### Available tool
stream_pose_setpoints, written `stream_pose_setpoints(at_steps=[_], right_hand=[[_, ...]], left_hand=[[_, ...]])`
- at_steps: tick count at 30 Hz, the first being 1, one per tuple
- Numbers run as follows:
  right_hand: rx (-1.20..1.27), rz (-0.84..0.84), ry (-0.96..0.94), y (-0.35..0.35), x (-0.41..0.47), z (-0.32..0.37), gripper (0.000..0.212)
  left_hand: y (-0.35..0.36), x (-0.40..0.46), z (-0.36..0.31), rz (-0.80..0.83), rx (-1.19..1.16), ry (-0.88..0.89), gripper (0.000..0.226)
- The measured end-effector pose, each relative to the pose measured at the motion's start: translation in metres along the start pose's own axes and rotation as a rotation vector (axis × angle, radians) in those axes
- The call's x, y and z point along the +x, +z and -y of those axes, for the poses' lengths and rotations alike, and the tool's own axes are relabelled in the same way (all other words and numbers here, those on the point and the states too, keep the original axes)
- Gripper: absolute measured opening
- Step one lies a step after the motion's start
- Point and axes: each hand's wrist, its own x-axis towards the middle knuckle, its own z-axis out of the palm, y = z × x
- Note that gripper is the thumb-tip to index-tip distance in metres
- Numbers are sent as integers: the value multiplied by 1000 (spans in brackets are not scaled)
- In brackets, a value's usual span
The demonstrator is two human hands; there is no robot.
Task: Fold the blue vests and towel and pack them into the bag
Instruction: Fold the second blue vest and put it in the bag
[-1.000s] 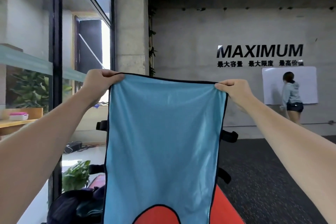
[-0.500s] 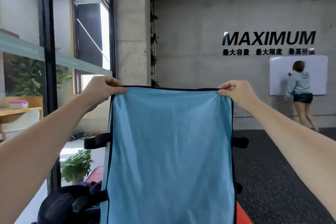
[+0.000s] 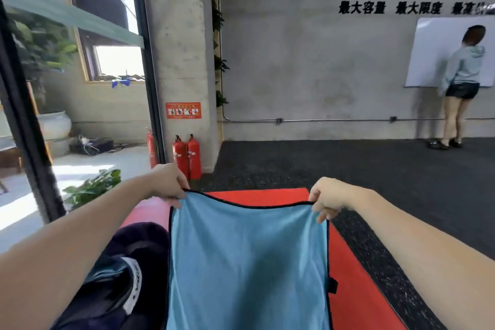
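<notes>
The blue vest (image 3: 246,262) had dropped from chest height toward the red mat (image 3: 356,276); left hand (image 3: 168,182) at 10 o'clock and right hand (image 3: 325,197) at 2 o'clock pinched its corners, likely for folding.

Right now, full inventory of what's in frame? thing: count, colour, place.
vest: 1, blue with black trim, held up centre
mat: 1, red, on floor under vest
bag: 1, dark, lower left beside vest
extinguishers: 3, red, at pillar base
pillar: 1, grey concrete, centre left
sign: 1, orange, on pillar
plant: 1, green, on floor left
whiteboard: 1, white, on right wall
person: 1, grey hoodie, at whiteboard
left hand: pinches vest's top left corner
right hand: pinches vest's top right corner
</notes>
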Motion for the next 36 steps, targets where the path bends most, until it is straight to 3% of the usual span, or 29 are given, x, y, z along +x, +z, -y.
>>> stream_pose_setpoints(at_steps=[4,9,13,16,20,24,28,31,33,36], right_hand=[[191,-31,9,35,50,-26,14],[273,-300,-28,22,94,-26,9],[158,-644,-201,-33,98,6,11],[177,-884,-359,-84,74,39,13],[235,-1045,-469,-136,25,74,11],[215,-1054,-501,-146,-30,84,11],[191,-973,-500,-108,-81,68,7],[195,-850,-500,-42,-108,31,6],[214,-730,-468,13,-123,-3,8],[150,-547,-385,96,-135,-60,27]], left_hand=[[35,35,12,-73,-89,-35,4],[33,79,6,-355,4,-11,20],[-13,97,-27,-557,-77,91,6],[-69,89,-59,-719,-144,200,10],[-134,40,-100,-926,-128,311,19],[-154,-18,-107,-981,-112,370,19],[-123,-68,-77,-893,-147,352,9],[-57,-96,-35,-774,-247,310,16],[3,-119,-7,-742,-171,276,20],[96,-150,35,-643,-142,235,31]])
